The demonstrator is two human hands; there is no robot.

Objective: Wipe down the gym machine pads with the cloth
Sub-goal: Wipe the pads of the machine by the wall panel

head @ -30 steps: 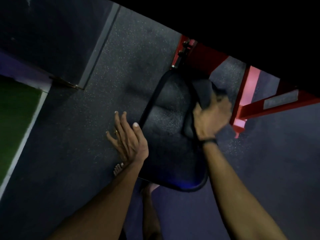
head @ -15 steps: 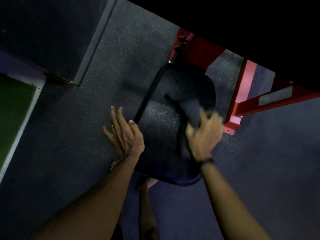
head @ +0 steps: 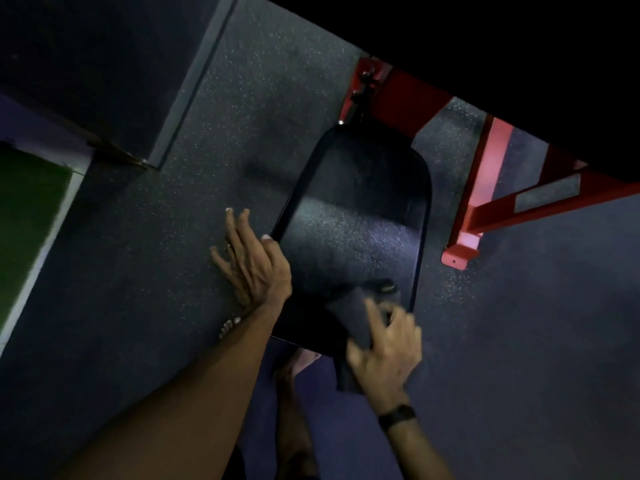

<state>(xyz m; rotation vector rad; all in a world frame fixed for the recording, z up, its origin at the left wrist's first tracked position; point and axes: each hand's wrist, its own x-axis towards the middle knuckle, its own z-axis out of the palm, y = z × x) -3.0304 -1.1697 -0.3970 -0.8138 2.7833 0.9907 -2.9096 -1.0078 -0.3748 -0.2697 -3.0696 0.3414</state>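
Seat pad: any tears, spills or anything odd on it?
Nothing stands out. The black seat pad looks intact, with only glare on its surface. The right hand holds the dark cloth at its near corner; the left hand rests beside its edge.

Left hand (head: 254, 268): fingers straight and spread, forearm extended forward from lower left. Right hand (head: 384, 348): fingers curled in a grip on dark fabric, black band on wrist, forearm rising from lower right.
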